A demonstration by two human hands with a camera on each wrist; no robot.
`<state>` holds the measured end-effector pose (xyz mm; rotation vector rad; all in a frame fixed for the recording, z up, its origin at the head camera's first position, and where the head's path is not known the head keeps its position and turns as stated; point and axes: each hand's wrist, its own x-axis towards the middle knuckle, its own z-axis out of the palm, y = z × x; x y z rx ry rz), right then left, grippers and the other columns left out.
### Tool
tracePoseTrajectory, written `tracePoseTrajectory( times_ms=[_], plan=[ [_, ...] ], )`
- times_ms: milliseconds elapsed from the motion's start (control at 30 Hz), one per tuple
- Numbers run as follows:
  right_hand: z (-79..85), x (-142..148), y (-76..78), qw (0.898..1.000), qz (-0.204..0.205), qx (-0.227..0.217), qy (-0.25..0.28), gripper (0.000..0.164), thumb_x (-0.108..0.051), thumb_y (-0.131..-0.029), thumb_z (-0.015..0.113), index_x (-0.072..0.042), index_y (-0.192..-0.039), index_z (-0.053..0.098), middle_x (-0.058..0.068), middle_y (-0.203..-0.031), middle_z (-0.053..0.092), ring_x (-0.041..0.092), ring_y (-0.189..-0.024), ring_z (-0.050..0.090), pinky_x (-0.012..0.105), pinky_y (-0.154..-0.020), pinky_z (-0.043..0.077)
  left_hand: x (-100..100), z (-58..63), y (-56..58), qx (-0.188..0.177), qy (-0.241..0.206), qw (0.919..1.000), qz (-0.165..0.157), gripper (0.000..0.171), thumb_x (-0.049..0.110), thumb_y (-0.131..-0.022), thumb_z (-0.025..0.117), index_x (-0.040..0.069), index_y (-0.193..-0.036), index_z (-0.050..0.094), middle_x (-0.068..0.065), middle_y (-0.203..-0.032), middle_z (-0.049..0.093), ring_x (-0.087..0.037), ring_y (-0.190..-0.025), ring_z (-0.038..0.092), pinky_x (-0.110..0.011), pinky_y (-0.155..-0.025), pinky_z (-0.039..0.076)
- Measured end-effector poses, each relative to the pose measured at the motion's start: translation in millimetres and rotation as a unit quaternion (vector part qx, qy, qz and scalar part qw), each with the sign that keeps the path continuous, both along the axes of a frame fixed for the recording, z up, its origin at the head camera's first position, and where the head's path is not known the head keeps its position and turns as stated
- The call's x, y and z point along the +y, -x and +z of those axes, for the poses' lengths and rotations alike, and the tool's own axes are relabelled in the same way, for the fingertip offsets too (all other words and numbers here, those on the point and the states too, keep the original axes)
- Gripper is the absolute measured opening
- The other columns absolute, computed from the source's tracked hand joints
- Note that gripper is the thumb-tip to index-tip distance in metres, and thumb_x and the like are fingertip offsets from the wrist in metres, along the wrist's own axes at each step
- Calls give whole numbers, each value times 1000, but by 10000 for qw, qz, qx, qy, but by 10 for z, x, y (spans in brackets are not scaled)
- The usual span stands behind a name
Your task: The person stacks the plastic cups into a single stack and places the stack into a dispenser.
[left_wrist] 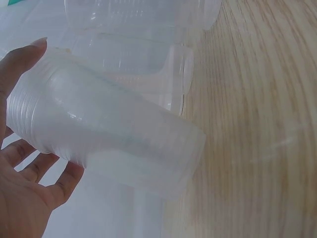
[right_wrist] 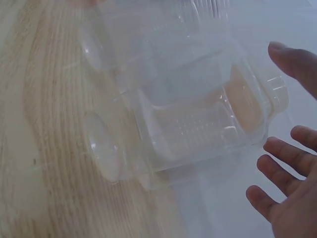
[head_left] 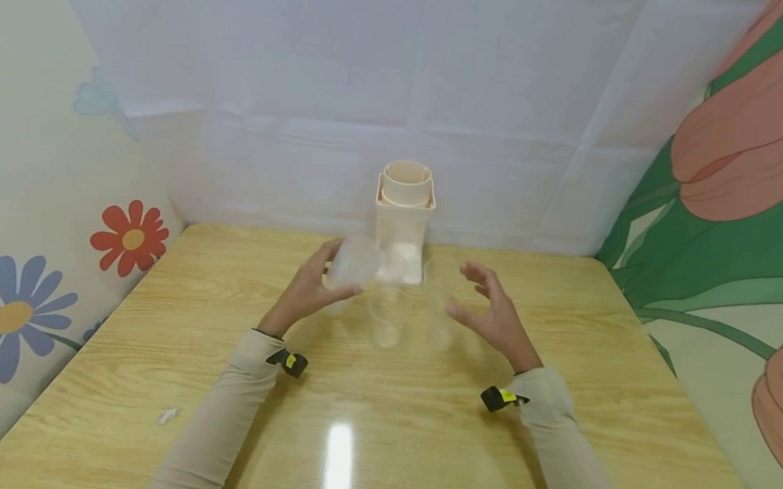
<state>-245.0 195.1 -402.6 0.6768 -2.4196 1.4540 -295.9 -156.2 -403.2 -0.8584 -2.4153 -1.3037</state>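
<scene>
My left hand point(head_left: 308, 286) grips a tilted stack of nested clear plastic cups point(head_left: 355, 262), thumb on one side and fingers on the other. In the left wrist view the many rims of the stack point(left_wrist: 109, 124) lie near the fingers, and the bases point over the tabletop. Two more clear cups stand upright on the table between the hands, a middle cup point(head_left: 388, 317) and a right cup point(head_left: 438, 306). Beside the right cup is my right hand point(head_left: 495, 318), its fingers spread apart with nothing between them; the right wrist view shows the fingers point(right_wrist: 282, 171) off the cup.
Behind the cups stands a tall cream square container point(head_left: 401, 234) with a round cream insert point(head_left: 407, 190) rising from its top. A small white scrap point(head_left: 168, 415) lies on the wooden table point(head_left: 414, 438) at the left. White cloth point(head_left: 320, 86) hangs along the back.
</scene>
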Motion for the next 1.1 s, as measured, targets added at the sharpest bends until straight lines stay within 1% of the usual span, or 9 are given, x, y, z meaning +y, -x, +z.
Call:
tracePoseTrajectory(
  times_ms=[200, 300, 433, 633, 800, 933, 1100],
  plan=[
    [-43, 7, -20, 10000, -1, 11, -60, 80, -10, -85, 79, -4, -151, 34, 16, -149, 45, 35, -137, 40, 55, -114, 30, -1, 5, -5, -32, 40, 10000, 35, 88, 21, -81, 86, 4, -152, 35, -24, -141, 50, -37, -126, 51, -52, -94, 53],
    [-59, 11, -35, 9999, 38, -94, -38, 80, -10, -86, 79, -4, -151, 33, 16, -150, 44, 35, -137, 39, 56, -114, 30, -2, -2, 1, -17, 28, 10000, 35, 88, 21, -81, 86, 4, -152, 36, -23, -139, 51, -37, -124, 52, -52, -93, 53],
    [-92, 15, -67, 9997, 74, -241, -23, 79, -12, -88, 78, -6, -152, 32, 15, -151, 43, 35, -138, 39, 57, -114, 30, -3, -9, 7, -1, -16, 10000, -6, 88, 21, -81, 86, 4, -152, 36, -23, -139, 52, -36, -123, 52, -52, -93, 53],
    [-135, 17, -98, 9996, 112, -234, 52, 81, -9, -86, 79, -4, -152, 32, 18, -149, 45, 36, -136, 41, 57, -113, 31, -5, -18, 10, 15, -44, 10000, -12, 88, 22, -81, 86, 4, -152, 36, -22, -139, 52, -35, -123, 53, -52, -93, 53],
    [-163, 31, -114, 9997, 92, -189, 129, 81, -7, -84, 80, -6, -151, 34, 20, -146, 46, 35, -133, 43, 56, -113, 32, -2, -24, 7, 66, -50, 10000, -24, 88, 22, -81, 86, 5, -152, 36, -22, -138, 53, -36, -122, 53, -52, -92, 54],
    [-181, 45, -142, 9995, 111, -260, 126, 81, -6, -84, 80, -6, -151, 34, 21, -146, 47, 36, -133, 44, 57, -112, 32, -7, -36, 7, 49, -5, 10000, -11, 88, 23, -82, 86, 6, -152, 36, -22, -139, 52, -35, -123, 53, -52, -92, 53],
    [-192, 47, -142, 9993, 94, -336, 102, 82, -7, -84, 80, -3, -151, 33, 19, -146, 47, 35, -133, 43, 56, -112, 32, -6, -16, -1, 56, -2, 10000, 9, 89, 23, -81, 86, 6, -152, 36, -22, -138, 53, -35, -122, 53, -52, -92, 53]
  ],
)
